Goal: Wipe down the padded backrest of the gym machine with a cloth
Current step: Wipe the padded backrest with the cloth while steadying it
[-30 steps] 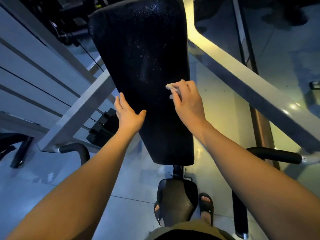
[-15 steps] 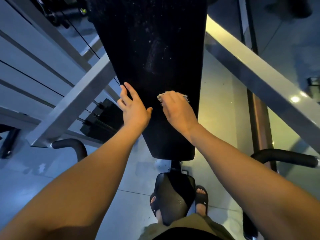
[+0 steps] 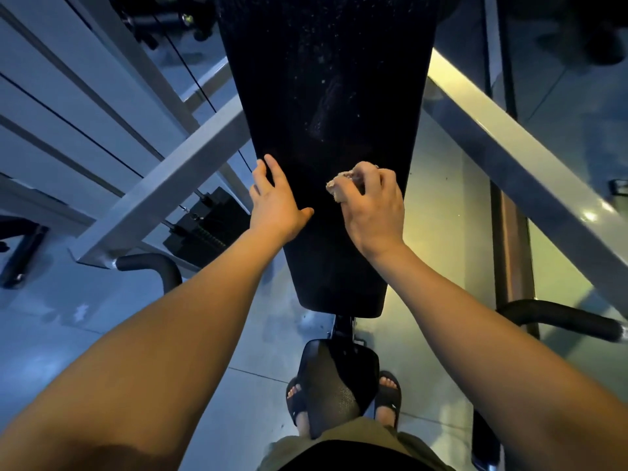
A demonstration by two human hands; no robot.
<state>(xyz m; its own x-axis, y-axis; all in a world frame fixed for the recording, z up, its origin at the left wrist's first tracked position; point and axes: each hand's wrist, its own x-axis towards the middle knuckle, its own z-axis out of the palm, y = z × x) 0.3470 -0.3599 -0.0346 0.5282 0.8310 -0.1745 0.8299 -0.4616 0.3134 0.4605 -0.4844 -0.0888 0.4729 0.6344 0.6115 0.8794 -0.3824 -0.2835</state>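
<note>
Fingers (image 3: pixel 368 173) of the right hand (image 3: pixel 373 212) curled tight round a bunched tan cloth (image 3: pixel 337 188), pressing it on the lower half of the black padded backrest (image 3: pixel 326 96). And the left hand (image 3: pixel 277 203) lies flat beside it, fingers (image 3: pixel 273 168) straight and spread, at the pad's left edge. Pale specks and smears show higher up the pad. Below it sits the small black seat (image 3: pixel 339 375), a sandalled foot (image 3: pixel 388 399) either side on the floor (image 3: pixel 102 317).

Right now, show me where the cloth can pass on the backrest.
Bare: the upper backrest above both hands, and the strip below them, down to its bottom edge. Crowded: where the left hand rests on the left edge and the right hand grips the cloth, a narrow gap between.
</note>
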